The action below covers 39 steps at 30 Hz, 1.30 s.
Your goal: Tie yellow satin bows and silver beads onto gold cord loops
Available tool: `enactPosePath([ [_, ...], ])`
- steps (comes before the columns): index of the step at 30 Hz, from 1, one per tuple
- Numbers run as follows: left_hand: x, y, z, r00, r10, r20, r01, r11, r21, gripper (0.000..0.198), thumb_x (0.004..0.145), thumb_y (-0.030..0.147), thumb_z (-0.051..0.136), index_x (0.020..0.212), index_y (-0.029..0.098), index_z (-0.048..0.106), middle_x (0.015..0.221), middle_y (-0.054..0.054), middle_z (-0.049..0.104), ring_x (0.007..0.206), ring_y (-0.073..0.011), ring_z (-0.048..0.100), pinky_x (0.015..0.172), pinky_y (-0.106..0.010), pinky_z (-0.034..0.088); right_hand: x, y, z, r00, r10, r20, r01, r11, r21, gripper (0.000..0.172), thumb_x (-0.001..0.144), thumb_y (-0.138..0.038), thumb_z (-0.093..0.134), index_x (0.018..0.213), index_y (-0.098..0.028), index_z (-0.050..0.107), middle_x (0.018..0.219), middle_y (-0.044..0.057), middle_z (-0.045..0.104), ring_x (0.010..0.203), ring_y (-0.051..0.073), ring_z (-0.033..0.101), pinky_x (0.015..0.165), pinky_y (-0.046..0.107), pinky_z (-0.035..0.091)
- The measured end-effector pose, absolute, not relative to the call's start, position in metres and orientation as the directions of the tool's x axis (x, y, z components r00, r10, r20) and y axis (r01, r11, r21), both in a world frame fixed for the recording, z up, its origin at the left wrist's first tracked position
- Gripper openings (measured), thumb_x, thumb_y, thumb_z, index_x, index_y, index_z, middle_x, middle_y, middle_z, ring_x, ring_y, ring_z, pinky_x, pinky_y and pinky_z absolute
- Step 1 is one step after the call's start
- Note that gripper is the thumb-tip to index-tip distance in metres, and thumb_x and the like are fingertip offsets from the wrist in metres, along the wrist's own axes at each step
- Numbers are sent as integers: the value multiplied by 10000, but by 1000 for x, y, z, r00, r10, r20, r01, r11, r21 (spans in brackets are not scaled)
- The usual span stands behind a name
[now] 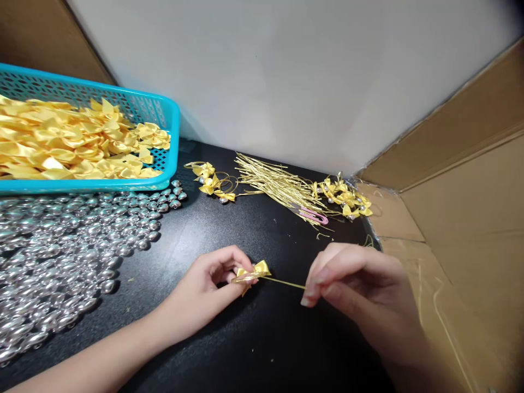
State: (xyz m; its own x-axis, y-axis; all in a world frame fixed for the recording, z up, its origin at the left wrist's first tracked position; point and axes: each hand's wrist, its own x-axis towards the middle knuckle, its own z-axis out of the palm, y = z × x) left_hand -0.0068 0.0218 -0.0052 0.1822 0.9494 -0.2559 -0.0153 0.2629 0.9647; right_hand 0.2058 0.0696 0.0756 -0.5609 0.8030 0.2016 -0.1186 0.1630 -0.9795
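Note:
My left hand (210, 284) pinches a small yellow ribbon bow (254, 271) just above the black table (229, 338). A thin gold cord (282, 282) runs from the bow to my right hand (356, 284), whose fingertips are closed on its other end. Both hands hover near the table's front middle, about a hand's width apart.
A blue basket (172, 142) of yellow bows sits at the back left. Several silver beads (61, 256) are spread on the left. A bundle of gold cords (278, 185), a pink clip (314, 215) and finished bows (346, 197) lie at the back. A cardboard box (462, 229) stands at right.

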Motion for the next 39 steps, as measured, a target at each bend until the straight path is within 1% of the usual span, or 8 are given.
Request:
enactPosePath([
  [5, -7, 21, -3, 199, 948, -250, -14, 257, 966, 66, 773, 236, 614, 752, 181, 583, 692, 14, 581, 642, -133, 516, 601, -253, 373, 209, 72, 76, -542, 818, 193, -96, 167, -981, 205, 829, -64, 669, 914, -241, 730, 731, 4, 698, 667, 111, 665, 606, 229, 540],
  [10, -6, 22, -1, 195, 953, -233, -22, 242, 970, 56, 767, 225, 603, 741, 184, 575, 688, 16, 570, 629, -131, 505, 586, -252, 363, 211, 71, 77, -521, 825, 220, -97, 198, -975, 204, 836, -67, 665, 918, -244, 728, 730, -3, 696, 673, 109, 663, 609, 228, 538],
  [14, -4, 24, 0, 194, 952, -235, -31, 245, 969, 61, 767, 221, 604, 733, 180, 574, 676, 22, 552, 612, -122, 485, 579, -247, 360, 211, 70, 79, -535, 809, 243, -96, 227, -969, 186, 829, -86, 681, 918, -241, 732, 714, 0, 705, 661, 115, 661, 602, 237, 535],
  [22, -5, 23, -5, 181, 954, -237, -58, 251, 966, 62, 797, 227, 605, 767, 178, 583, 671, 34, 532, 613, -110, 465, 576, -226, 360, 208, 70, 82, -570, 786, 238, -85, 232, -969, 172, 820, -92, 693, 909, -231, 740, 714, 13, 722, 653, 124, 662, 596, 245, 532],
  [34, -4, 27, -3, 177, 954, -243, -63, 258, 964, 87, 770, 241, 627, 741, 171, 585, 655, 34, 535, 599, -110, 466, 564, -226, 362, 208, 68, 83, -570, 798, 196, -103, 167, -981, 178, 802, -84, 703, 874, -241, 748, 696, -2, 719, 630, 106, 655, 580, 211, 530],
  [36, -5, 28, -4, 171, 953, -248, -72, 263, 962, 103, 775, 261, 634, 753, 170, 592, 662, 31, 550, 601, -111, 481, 571, -229, 375, 206, 66, 83, -591, 791, 155, -63, 146, -987, 162, 797, -88, 703, 851, -233, 753, 690, 1, 725, 613, 104, 664, 575, 203, 531],
  [37, -5, 28, -4, 164, 954, -249, -78, 265, 961, 110, 781, 271, 634, 759, 171, 595, 666, 29, 557, 604, -112, 487, 576, -231, 384, 204, 65, 81, -611, 784, 106, -14, 123, -992, 141, 792, -99, 708, 839, -223, 756, 688, 8, 730, 609, 109, 672, 578, 206, 534],
  [39, -5, 28, -4, 144, 959, -244, -89, 258, 962, 115, 793, 282, 634, 784, 173, 600, 677, 29, 570, 608, -112, 495, 586, -231, 400, 199, 62, 76, -652, 756, -57, 137, 44, -990, 77, 779, -141, 723, 820, -193, 763, 682, 33, 738, 600, 130, 684, 582, 222, 541],
])
